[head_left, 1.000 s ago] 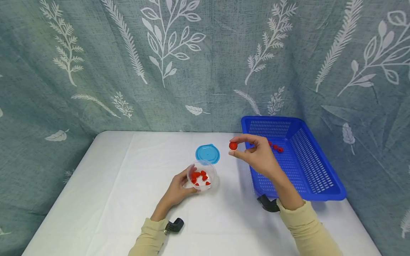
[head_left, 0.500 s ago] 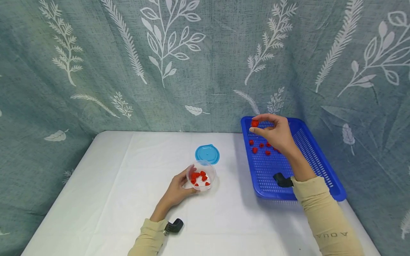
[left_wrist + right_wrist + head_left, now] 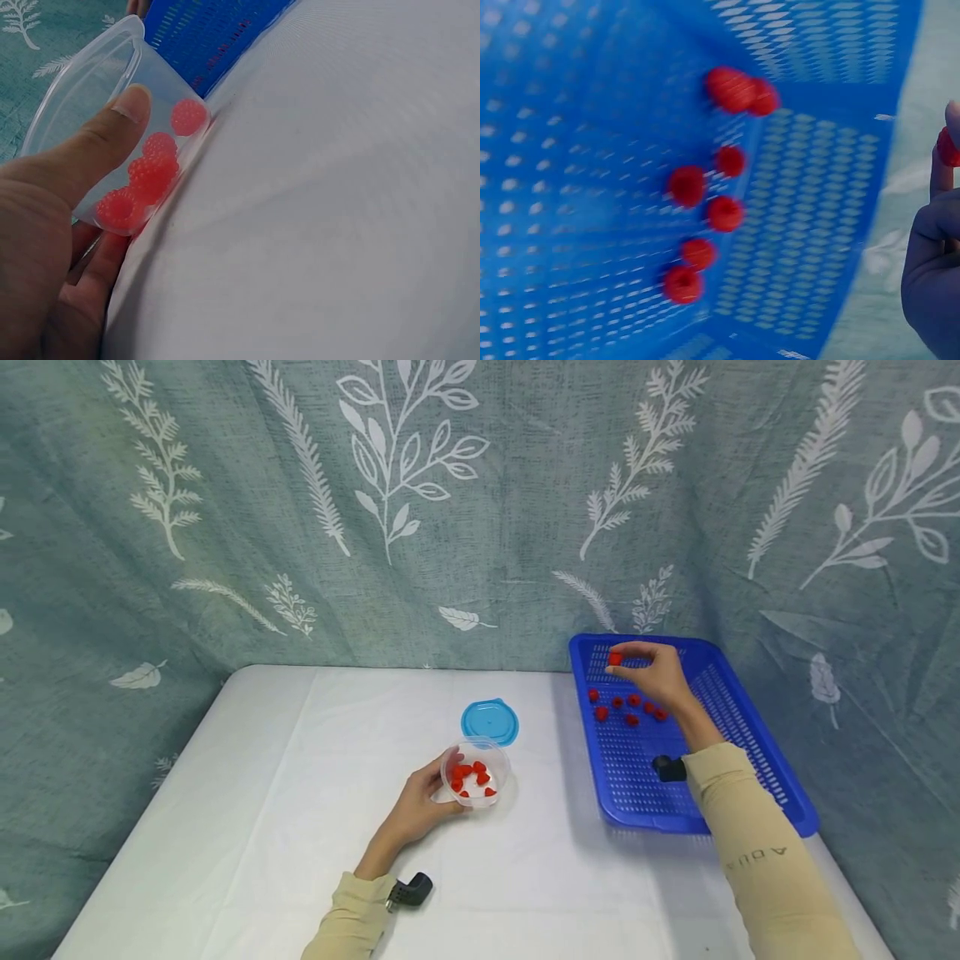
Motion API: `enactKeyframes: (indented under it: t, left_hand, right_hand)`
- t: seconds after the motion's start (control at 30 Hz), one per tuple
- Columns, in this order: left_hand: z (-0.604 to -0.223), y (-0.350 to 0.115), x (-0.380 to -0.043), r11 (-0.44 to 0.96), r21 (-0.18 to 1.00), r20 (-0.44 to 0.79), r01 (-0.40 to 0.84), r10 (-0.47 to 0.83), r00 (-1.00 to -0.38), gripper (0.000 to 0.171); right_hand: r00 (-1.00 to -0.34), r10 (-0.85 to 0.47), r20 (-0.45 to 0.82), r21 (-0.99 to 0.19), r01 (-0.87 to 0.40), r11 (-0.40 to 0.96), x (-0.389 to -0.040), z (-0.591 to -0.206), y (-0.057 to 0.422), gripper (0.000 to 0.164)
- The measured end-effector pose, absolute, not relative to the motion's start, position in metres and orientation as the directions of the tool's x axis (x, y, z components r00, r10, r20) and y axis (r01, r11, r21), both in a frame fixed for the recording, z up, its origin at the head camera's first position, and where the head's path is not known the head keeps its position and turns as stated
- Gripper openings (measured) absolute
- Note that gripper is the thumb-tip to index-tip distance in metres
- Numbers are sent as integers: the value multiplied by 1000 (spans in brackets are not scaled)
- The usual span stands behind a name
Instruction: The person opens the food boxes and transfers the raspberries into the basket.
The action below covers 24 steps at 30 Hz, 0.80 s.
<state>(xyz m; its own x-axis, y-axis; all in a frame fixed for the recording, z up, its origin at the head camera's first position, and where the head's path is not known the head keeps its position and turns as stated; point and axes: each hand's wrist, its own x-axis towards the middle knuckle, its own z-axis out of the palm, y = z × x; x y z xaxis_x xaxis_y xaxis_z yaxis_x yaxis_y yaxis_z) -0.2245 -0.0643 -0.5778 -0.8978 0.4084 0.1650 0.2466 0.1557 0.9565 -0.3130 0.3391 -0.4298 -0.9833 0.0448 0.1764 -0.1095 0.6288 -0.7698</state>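
Observation:
My left hand (image 3: 420, 797) grips a clear plastic tub (image 3: 501, 758) from its left side, thumb on the near wall. Several red raspberries (image 3: 154, 176) lie inside the tub, which stands on the white table. Over the far part of a blue basket (image 3: 622, 810), my right hand (image 3: 660, 677) pinches one raspberry (image 3: 616, 658) between thumb and fingertips. Below that hand, several raspberries (image 3: 725, 214) are scattered on the basket's floor. The right wrist view catches only part of the right hand (image 3: 937, 262) at its edge.
A round light-blue lid (image 3: 490, 722) lies flat on the table just behind the tub. The white table (image 3: 300, 827) ends at a green leaf-patterned curtain (image 3: 510, 593). The basket's raised walls stand at the table's right side.
My right hand has moved right and away from me, from between tub and basket to above the basket, with the raspberry still pinched. The left hand and tub have stayed in place.

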Motion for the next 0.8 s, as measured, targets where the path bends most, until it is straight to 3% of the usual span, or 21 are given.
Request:
enactKeyframes:
  t: [0.53,0.8]
  left_hand:
    - [-575,-65,-225,158,961,143,226,413,-899,93]
    - [-569,-64,-223,156,964,136,215,405,-904,91]
  right_hand:
    - [-996,86,-14,-744,68,664,-338,-494,366,42]
    - [-999,44,-22,-718,47,695,-344,-509,366,44]
